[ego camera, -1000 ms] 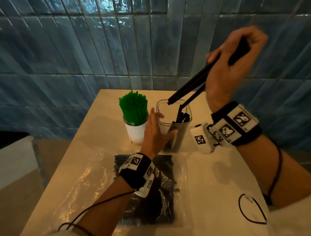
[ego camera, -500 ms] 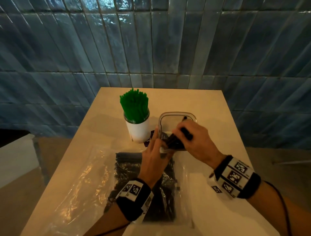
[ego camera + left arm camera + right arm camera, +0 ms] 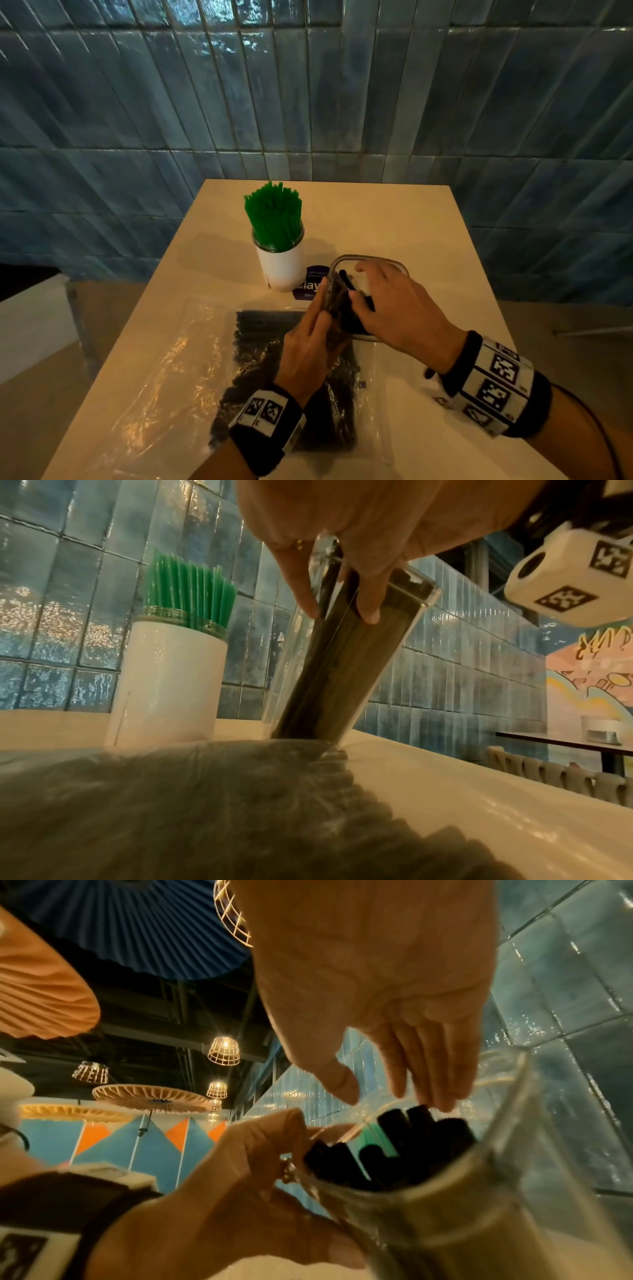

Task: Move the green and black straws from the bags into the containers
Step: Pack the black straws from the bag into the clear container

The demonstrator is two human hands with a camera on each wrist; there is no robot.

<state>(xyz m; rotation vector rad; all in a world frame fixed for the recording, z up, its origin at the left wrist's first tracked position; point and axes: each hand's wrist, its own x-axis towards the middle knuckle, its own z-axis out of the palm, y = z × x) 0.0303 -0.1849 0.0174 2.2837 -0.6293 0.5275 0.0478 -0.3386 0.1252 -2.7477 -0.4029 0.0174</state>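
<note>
Straws at the clear container

The table (image 3: 394, 219) lies bare toward the far edge; my left hand (image 3: 305, 353) grips the tilted clear container (image 3: 359, 669) of black straws (image 3: 394, 1148), my right hand (image 3: 394, 308) flat-fingered over its mouth, holding nothing.

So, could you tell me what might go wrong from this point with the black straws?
1. The clear container is tilted, and only the left hand grips it near the rim; it could tip over and spill.
2. The black straws stand unevenly under the right hand's straight fingers, so pressing might bend some or flick them out.
3. The container's base sits by the bag of black straws, which may snag it.
</note>
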